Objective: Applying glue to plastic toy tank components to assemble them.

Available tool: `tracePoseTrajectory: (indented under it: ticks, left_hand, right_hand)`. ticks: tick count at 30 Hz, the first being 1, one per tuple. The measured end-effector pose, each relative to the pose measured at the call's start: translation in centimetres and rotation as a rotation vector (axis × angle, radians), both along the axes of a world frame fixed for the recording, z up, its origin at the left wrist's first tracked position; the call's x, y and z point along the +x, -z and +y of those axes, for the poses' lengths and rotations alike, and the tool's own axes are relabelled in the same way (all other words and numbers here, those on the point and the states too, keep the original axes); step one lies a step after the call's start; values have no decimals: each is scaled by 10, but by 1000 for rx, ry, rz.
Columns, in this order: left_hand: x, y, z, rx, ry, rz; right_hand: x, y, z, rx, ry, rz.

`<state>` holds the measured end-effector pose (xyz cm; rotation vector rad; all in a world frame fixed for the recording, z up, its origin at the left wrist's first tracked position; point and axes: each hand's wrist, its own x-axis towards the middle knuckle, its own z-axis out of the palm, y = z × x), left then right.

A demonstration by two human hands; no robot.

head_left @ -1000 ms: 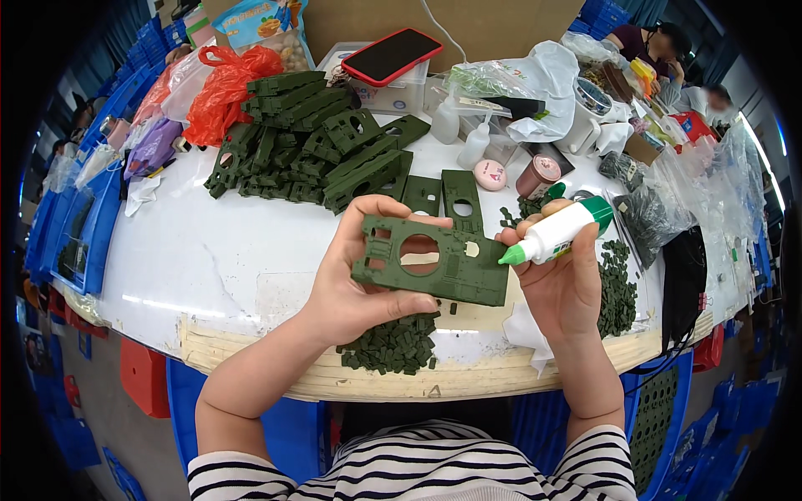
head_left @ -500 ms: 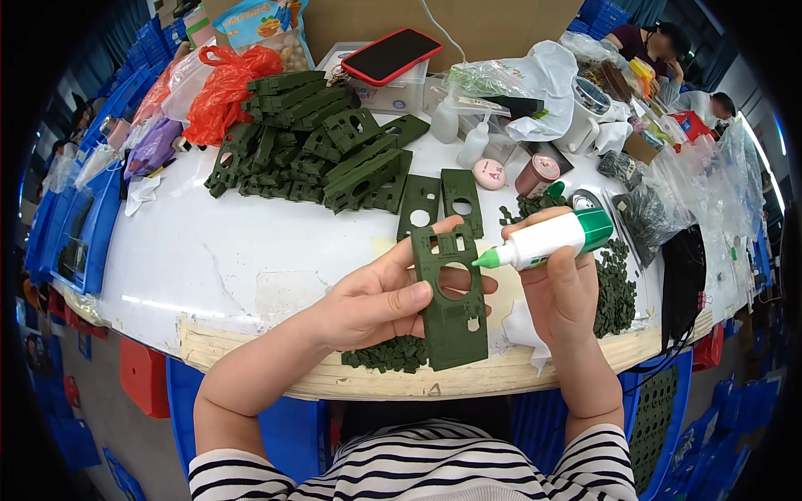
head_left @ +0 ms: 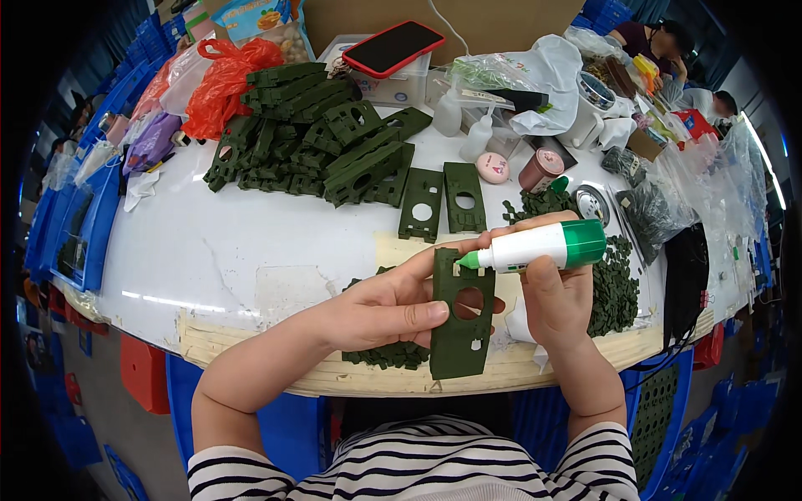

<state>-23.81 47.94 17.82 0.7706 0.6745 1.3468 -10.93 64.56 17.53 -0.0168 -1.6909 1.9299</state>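
My left hand (head_left: pixel 393 306) is closed round a dark green plastic panel (head_left: pixel 455 355), thumb in front and fingers behind. The panel is held nearly upright, with a large round hole in its middle and smaller cutouts near both ends. My right hand (head_left: pixel 553 296) grips a white glue bottle (head_left: pixel 535 249) with a green base and a green pointed nozzle. The bottle lies almost level, and its tip meets the panel's upper part beside a small cutout. Two similar panels (head_left: pixel 420 205) lie on the table just beyond my hands.
A heap of green plastic parts (head_left: pixel 309 142) fills the back left. Small green pieces (head_left: pixel 614 288) lie at the right and below my left hand. A red-cased phone (head_left: pixel 393 48), squeeze bottles (head_left: pixel 477 138), a pink round tin (head_left: pixel 493 167) and plastic bags (head_left: pixel 230 92) stand behind.
The glue nozzle has moved left from the panel's right edge onto its upper face. The panel has shifted slightly right and down, and its face has turned.
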Motion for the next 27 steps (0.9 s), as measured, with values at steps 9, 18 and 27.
tracePoseTrajectory:
  ticks: [9, 18, 27]
  left_hand:
    - [-1, 2, 0, 5, -17, 38]
    - [-1, 4, 0, -20, -33, 65]
    - [0, 5, 0, -2, -29, 47]
  right_hand:
    - [-3, -3, -3, -63, -57, 100]
    - [-2, -1, 0, -11, -31, 77]
    - [0, 1, 1, -13, -36, 56]
